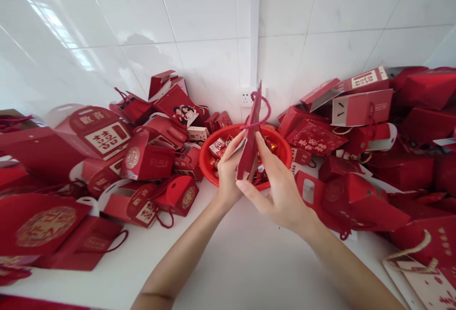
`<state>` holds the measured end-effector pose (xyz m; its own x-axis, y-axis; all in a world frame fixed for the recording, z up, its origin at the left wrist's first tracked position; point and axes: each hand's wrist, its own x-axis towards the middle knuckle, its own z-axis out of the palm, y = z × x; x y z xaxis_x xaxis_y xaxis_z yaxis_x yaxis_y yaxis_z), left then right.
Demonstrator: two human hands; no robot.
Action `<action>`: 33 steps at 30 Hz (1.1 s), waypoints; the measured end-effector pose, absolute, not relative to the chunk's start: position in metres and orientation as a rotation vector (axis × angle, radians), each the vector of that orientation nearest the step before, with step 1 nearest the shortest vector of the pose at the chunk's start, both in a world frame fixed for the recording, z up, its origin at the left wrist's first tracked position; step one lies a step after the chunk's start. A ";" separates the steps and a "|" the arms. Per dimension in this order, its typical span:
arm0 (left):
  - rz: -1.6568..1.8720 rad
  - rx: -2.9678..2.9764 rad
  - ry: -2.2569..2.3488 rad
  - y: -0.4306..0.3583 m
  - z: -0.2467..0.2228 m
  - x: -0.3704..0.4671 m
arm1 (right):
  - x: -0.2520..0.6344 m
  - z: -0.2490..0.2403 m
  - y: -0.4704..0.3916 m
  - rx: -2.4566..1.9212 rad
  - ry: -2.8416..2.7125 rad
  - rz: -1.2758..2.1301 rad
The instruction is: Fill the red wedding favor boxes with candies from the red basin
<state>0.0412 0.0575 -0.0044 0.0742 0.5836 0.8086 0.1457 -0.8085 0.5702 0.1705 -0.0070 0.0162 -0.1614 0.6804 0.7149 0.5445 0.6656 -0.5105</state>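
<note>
Between both hands, edge-on to me, is a narrow, nearly flat red gift box (pixel 250 153) with a twisted red cord handle (pixel 268 110). My left hand (pixel 228 177) grips it from the left, its fingers partly hidden behind the cardboard. On the other side my right hand (pixel 281 188) has its fingers against the box face and its thumb at the lower edge. Behind and below the box sits a round red basin (pixel 204 160) with small wrapped sweets (pixel 218 147) in it. The hands and box cover the basin's middle.
Red gift boxes are piled to the left (pixel 147 158) and to the right (pixel 352 196) on the white table (pixel 228 257). A white tiled wall (pixel 206 10) stands behind, with a socket (pixel 247 97) above the basin. A box with a rope handle (pixel 416 257) lies front right.
</note>
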 end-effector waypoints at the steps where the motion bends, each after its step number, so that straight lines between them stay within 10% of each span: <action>1: 1.768 1.936 0.714 0.057 -0.004 0.041 | 0.170 0.016 -0.007 -0.964 -1.836 0.152; 11: 1.475 1.064 0.454 0.070 0.015 0.036 | 0.176 0.018 0.006 -0.855 -1.540 -0.151; 23: 0.956 1.457 0.390 0.075 0.012 0.008 | 0.218 0.014 0.047 -0.789 -1.135 0.736; 33: 1.698 1.425 0.564 0.093 0.014 0.002 | 0.214 0.016 0.043 -0.788 -1.005 0.659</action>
